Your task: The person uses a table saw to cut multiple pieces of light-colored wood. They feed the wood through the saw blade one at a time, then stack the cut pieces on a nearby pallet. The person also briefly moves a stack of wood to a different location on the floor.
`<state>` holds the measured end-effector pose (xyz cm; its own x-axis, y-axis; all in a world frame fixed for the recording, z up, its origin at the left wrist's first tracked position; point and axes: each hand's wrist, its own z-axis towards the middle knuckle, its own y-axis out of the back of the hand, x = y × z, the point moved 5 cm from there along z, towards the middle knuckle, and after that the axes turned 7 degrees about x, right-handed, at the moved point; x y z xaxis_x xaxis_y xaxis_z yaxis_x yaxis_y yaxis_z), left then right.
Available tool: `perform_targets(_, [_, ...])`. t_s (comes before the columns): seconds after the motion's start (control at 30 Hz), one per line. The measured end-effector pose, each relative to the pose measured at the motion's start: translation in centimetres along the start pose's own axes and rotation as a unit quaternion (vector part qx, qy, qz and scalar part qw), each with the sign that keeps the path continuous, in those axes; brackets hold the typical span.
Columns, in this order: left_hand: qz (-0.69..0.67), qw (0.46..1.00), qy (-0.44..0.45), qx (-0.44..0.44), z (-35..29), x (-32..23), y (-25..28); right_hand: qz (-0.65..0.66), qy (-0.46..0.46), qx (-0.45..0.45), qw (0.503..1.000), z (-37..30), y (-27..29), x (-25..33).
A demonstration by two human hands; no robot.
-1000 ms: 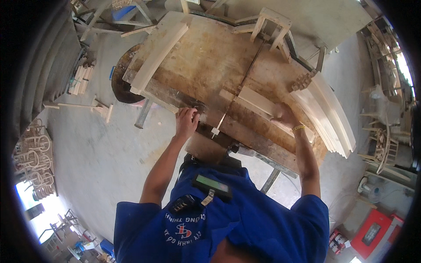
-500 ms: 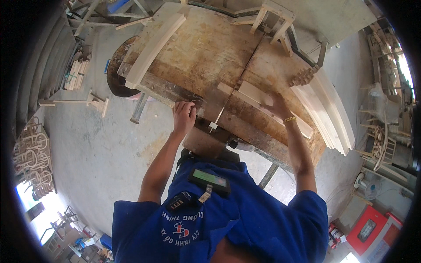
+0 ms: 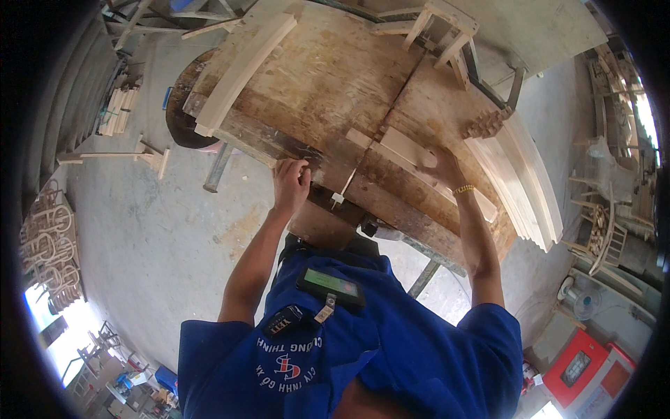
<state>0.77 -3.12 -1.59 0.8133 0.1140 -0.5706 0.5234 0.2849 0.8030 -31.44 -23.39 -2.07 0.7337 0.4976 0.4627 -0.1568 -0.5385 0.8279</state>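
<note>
My right hand point(image 3: 442, 171) rests over a pale wooden board point(image 3: 405, 147), thumb and fingers bent about its sides. That board lies aslant on the worn wooden worktable point(image 3: 314, 70), its near right end showing past my wrist. Just left of it, across the table's narrow slot, sits a short pale wood piece point(image 3: 359, 137). My left hand point(image 3: 290, 185) is at the table's front edge with its fingers curled in; whatever is inside them is hidden. Between the hands, a small white block point(image 3: 338, 199) stands at the near end of the slot.
Curved pale boards lie in a stack point(image 3: 520, 174) at the table's right edge, small blocks point(image 3: 486, 124) beside their far end. Another curved board point(image 3: 248, 73) lies at the left. A wooden frame point(image 3: 447, 35) stands at the back. Wood pieces point(image 3: 118, 112) are on the floor.
Both hands keep nearly the same place, and the board stays under my right hand. The whole view has shifted slightly.
</note>
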Motion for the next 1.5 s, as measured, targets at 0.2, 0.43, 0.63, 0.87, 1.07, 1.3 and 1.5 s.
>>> perform_targets(0.2, [-0.007,1.000,0.007,-0.010,0.1,0.0,0.0,-0.079,-0.033,-0.027,0.996,-0.7,-1.1,1.1])
perform_targets(0.43, [-0.014,1.000,-0.013,-0.023,0.4,0.2,-0.2,-0.096,-0.124,-0.026,0.987,-1.0,-1.4,2.3])
perform_targets(0.63, [-0.024,0.999,-0.021,-0.030,0.6,0.2,-0.6,-0.106,-0.137,-0.045,0.984,-1.2,-1.4,2.3])
perform_targets(0.87, [-0.019,0.999,-0.023,-0.044,0.4,0.6,-0.6,-0.105,-0.141,-0.030,0.984,-0.9,-1.3,3.0])
perform_targets(1.07, [-0.032,0.998,-0.032,-0.051,0.6,0.4,-0.5,-0.121,-0.147,-0.038,0.981,-1.1,-1.6,2.8])
perform_targets(1.3, [-0.024,0.998,-0.025,-0.053,0.5,0.4,-0.5,-0.110,-0.163,-0.025,0.980,-1.0,-1.6,2.7])
perform_targets(1.5, [-0.023,0.998,-0.032,-0.057,0.4,0.4,-0.6,-0.103,-0.168,-0.027,0.980,-1.2,-1.3,3.3])
